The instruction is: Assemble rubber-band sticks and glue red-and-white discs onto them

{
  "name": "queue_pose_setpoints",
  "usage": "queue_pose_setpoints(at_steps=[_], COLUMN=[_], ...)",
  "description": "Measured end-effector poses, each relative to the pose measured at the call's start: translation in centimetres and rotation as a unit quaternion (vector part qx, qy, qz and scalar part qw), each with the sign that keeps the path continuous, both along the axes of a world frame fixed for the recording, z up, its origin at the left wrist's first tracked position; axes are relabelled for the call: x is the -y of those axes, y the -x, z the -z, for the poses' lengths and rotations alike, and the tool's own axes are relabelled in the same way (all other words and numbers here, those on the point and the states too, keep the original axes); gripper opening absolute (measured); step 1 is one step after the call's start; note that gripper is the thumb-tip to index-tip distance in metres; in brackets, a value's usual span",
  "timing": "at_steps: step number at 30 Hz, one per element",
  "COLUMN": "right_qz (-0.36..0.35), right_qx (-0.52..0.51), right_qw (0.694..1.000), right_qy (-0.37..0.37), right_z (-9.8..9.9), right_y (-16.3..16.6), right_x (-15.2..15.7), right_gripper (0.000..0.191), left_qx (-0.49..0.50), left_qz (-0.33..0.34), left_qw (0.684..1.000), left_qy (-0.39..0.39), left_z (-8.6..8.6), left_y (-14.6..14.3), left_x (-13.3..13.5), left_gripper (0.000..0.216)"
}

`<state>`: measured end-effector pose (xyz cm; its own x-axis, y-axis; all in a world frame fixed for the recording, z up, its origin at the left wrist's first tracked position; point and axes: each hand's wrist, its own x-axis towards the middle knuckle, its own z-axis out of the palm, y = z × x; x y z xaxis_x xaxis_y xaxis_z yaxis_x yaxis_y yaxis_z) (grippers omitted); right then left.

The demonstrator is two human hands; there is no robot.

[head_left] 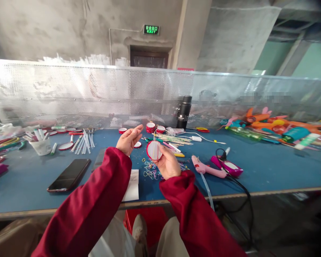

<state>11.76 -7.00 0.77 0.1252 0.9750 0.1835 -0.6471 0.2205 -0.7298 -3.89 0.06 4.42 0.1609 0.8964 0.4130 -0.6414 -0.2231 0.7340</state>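
My right hand [169, 162] holds a small round drum-like disc [153, 151] with a white face and red rim, tilted toward me. A thin pale strip runs across the face and pokes up past the top rim; whether it is a stick or a band I cannot tell. To its left, my left hand [128, 140] is raised with thumb and fingers pressed together; anything between them is too small to make out. The two hands are apart. Below the disc lie many coloured rubber bands [152, 171] on the blue table [155, 191].
A pink glue gun [207, 168] with its cord lies right, beside a purple device [230, 166]. Left are a black phone [69, 175], a white cup of pens [41, 146] and glue sticks [82, 142]. A black bottle [184, 112] stands behind, balloons [278, 125] far right.
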Motion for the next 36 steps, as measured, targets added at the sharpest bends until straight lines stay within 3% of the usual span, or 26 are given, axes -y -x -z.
queue_pose_setpoints(at_steps=[3, 5, 7, 10, 12, 14, 20, 27, 31, 36], right_qz=[-0.011, -0.015, -0.011, 0.011, 0.032, 0.054, 0.077, 0.072, 0.077, 0.067], right_qx=[0.011, 0.012, 0.006, -0.009, -0.013, -0.011, -0.017, -0.021, -0.023, -0.020], right_qw=[1.000, 1.000, 1.000, 1.000, 0.999, 0.998, 0.997, 0.997, 0.997, 0.997], right_qy=[0.003, 0.003, -0.003, -0.014, -0.016, -0.010, 0.012, 0.009, 0.015, 0.013], right_z=[0.1, 0.1, 0.1, 0.1, 0.2, 0.3, 0.6, 0.8, 0.6, 0.4], right_y=[0.0, 0.0, -0.1, -0.2, -0.3, -0.3, -0.4, -0.7, -0.6, -0.5], right_x=[0.0, 0.0, 0.0, -0.2, -0.3, -0.5, -0.8, -1.0, -0.9, -0.6], right_gripper=[0.028, 0.029, 0.029, 0.029, 0.029, 0.029, 0.034, 0.031, 0.033, 0.024], left_qx=[-0.133, -0.223, -0.290, -0.324, -0.300, -0.219, 0.053, 0.196, 0.133, -0.093], left_qz=[-0.076, -0.079, -0.011, 0.171, 0.283, 0.330, 0.207, 0.000, -0.047, -0.067], left_qw=[0.987, 0.969, 0.956, 0.930, 0.910, 0.917, 0.973, 0.976, 0.988, 0.992], left_qy=[-0.056, -0.065, -0.045, 0.012, 0.036, 0.047, 0.093, 0.100, 0.060, 0.047], left_z=[0.8, 1.3, 1.5, 1.2, 0.6, -0.3, -1.6, -1.1, -0.7, 0.2], left_y=[-0.1, 0.0, 0.1, 0.5, 0.9, 1.5, 2.5, 2.6, 1.9, 0.4], left_x=[-0.9, -1.4, -1.4, -0.3, 0.8, 1.8, 2.3, -0.4, -0.7, -0.6], left_gripper=[0.009, 0.012, 0.018, 0.024, 0.023, 0.023, 0.028, 0.032, 0.025, 0.008])
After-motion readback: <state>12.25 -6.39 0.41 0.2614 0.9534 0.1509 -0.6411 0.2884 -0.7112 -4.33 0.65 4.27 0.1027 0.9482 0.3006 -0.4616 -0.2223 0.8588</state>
